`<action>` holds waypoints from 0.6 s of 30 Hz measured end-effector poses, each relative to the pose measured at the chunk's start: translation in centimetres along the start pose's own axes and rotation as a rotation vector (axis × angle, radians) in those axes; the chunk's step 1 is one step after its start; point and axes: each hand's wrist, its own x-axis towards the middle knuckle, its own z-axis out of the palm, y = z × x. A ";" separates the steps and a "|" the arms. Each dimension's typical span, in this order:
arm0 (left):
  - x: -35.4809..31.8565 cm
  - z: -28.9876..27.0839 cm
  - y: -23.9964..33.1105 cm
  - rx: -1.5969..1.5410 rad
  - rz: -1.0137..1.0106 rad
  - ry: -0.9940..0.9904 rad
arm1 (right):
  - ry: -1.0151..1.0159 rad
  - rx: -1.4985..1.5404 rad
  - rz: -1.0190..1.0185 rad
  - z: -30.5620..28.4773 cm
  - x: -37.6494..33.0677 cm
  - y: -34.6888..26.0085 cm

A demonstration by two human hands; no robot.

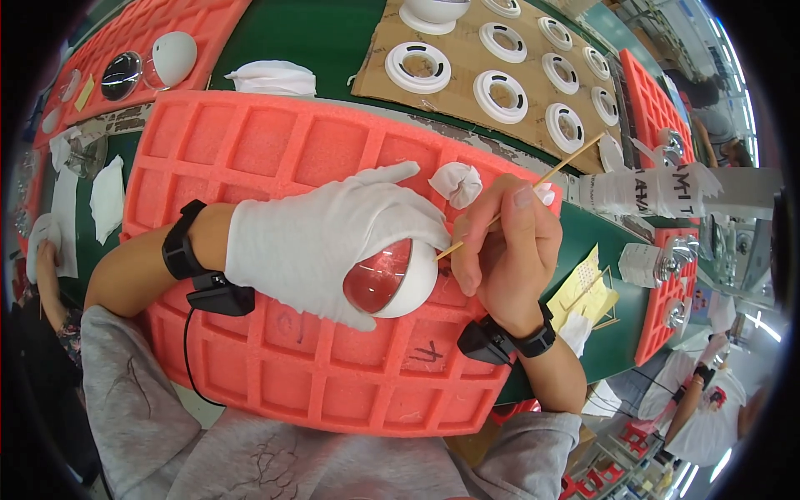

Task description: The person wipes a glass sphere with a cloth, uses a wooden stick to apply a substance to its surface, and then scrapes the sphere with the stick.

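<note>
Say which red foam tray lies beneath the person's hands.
The large central tray, beneath the gloved left hand and bare right hand; the other red trays lie farther off, left and right.

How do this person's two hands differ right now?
The left hand wears a white glove, while the right hand is bare. The left hand cups a clear-and-white ball with its fingers spread around it, whereas the right hand pinches a thin wooden stick in its fingers. Both have a black band at the wrist with a small black box attached.
</note>
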 end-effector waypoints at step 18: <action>0.4 -0.8 0.5 0.212 0.107 0.010 | 0.014 -0.001 -0.116 -0.1 -0.3 0.5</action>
